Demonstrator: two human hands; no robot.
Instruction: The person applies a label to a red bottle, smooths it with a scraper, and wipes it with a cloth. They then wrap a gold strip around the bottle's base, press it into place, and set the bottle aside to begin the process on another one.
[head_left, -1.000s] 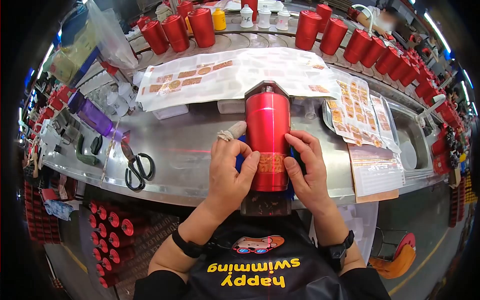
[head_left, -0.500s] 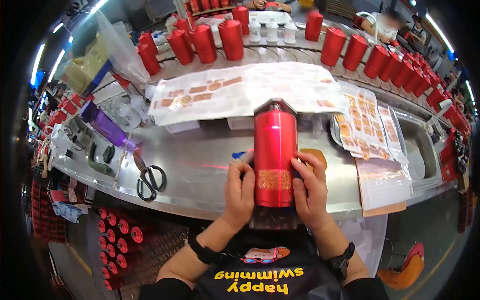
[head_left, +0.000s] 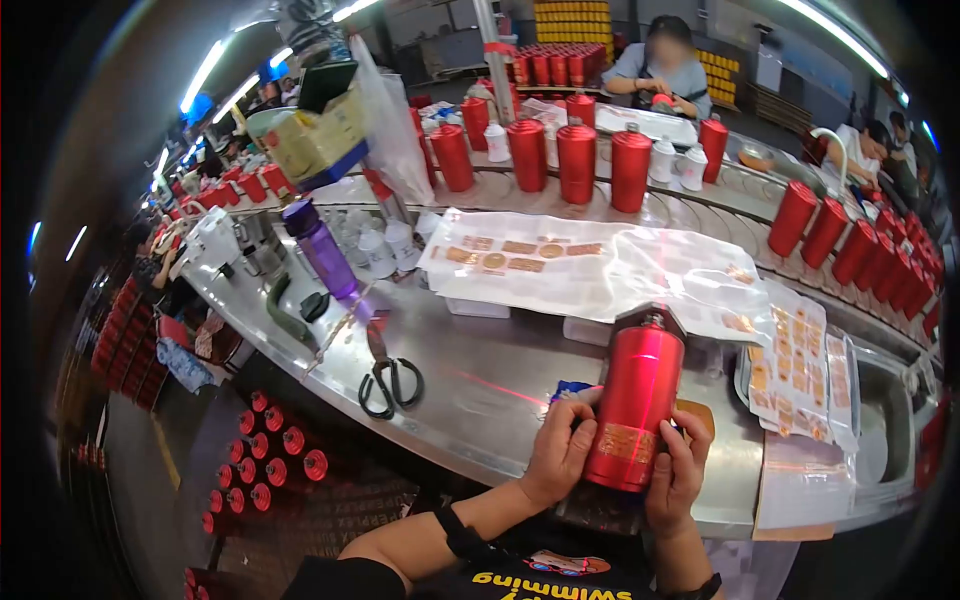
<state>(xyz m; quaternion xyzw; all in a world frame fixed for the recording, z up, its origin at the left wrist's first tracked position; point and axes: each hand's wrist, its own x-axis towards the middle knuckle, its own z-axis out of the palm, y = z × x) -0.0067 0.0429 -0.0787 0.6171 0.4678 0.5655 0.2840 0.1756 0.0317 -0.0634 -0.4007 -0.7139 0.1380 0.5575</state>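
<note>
A shiny red bottle (head_left: 642, 375) lies in front of me on a dark holder (head_left: 668, 318), its neck pointing away. Near its lower end is a gold label (head_left: 627, 441), and a bright red light line runs along the bottle. My left hand (head_left: 560, 452) is closed against the bottle's left side, fingers curled beside the label. On the other side, the fingertips of my right hand (head_left: 679, 468) press at the label's right edge, with the thumb lower down. Behind my left hand, a bit of blue material (head_left: 572, 387) shows.
Beyond the bottle lies a white sheet with gold labels (head_left: 590, 262); more label sheets (head_left: 797, 365) sit at right beside a sink (head_left: 885, 420). Black-handled scissors (head_left: 385, 372) and a purple bottle (head_left: 320, 250) are left. Red bottles (head_left: 577, 165) line the conveyor. A co-worker (head_left: 662, 75) sits across.
My view has turned left and up, so the bench and bottle appear farther right and tilted. Both hands stay at the bottle's sides by the label.
</note>
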